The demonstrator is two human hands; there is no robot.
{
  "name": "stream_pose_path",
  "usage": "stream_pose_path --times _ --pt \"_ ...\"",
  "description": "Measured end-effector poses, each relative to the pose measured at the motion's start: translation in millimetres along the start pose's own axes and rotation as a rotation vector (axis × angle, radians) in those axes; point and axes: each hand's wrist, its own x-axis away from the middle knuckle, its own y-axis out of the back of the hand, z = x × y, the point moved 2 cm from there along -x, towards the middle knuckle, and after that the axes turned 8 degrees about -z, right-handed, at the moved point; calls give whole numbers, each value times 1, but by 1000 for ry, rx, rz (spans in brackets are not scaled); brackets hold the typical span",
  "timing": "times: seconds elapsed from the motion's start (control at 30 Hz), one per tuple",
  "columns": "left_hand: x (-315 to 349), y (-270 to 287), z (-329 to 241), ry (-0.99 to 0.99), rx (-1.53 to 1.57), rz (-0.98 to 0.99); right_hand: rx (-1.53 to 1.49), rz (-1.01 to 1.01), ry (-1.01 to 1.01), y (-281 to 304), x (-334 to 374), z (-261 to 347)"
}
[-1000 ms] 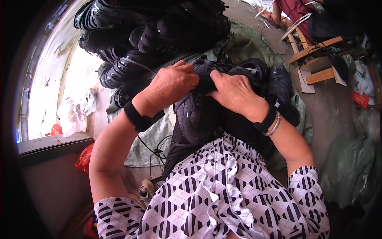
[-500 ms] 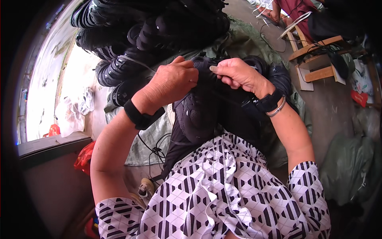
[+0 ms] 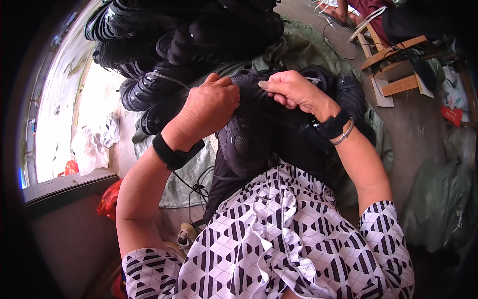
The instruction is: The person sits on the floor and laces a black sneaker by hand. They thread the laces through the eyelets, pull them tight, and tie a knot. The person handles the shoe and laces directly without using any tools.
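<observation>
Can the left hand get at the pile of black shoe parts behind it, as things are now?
Probably yes, once freed. The left hand is clamped on the black shoe upper together with the right hand. The pile of black shoe parts lies just beyond its knuckles, with nothing between.

**Around the work area**

A heap of black padded pieces (image 3: 199, 35) is stacked at the top, resting on a green tarp (image 3: 294, 50). A wooden stool (image 3: 398, 65) stands on the floor at upper right. Clear plastic bags (image 3: 97, 142) and a red bag (image 3: 109, 199) lie left, a black cable (image 3: 196, 187) nearby.
</observation>
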Motion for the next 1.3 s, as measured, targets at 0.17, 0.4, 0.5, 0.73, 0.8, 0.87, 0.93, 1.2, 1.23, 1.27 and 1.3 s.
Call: stream_pose_path --times 0.17,0.4,0.5,0.73,0.8,0.87,0.93,1.2,1.23,1.27,1.3 --pt "-1 -9 -8 -6 -70 -7 19 7 -5 1 2 -2" --pt "6 -18 -13 170 178 -124 -2 20 -7 4 -2 -2" --pt "11 -20 -10 181 190 -201 63 -38 53 3 3 3" --pt "11 -23 -18 296 261 -229 542 -581 772 2 38 17" --pt "8 -25 -26 308 297 -266 544 -407 811 -4 51 13" --pt "11 -28 -31 294 312 -352 718 -265 825 -14 58 -1" --pt "13 -25 -26 281 321 -346 782 -367 840 -18 55 -14" --pt "8 -30 -39 333 150 -311 866 -498 857 -34 48 -24" --pt "8 -31 -39 328 153 -323 898 -503 841 -36 49 -25" --pt "10 -32 -39 325 155 -336 872 -507 901 -37 48 -26" --pt "11 -32 -39 321 156 -348 874 -500 894 -39 47 -26"
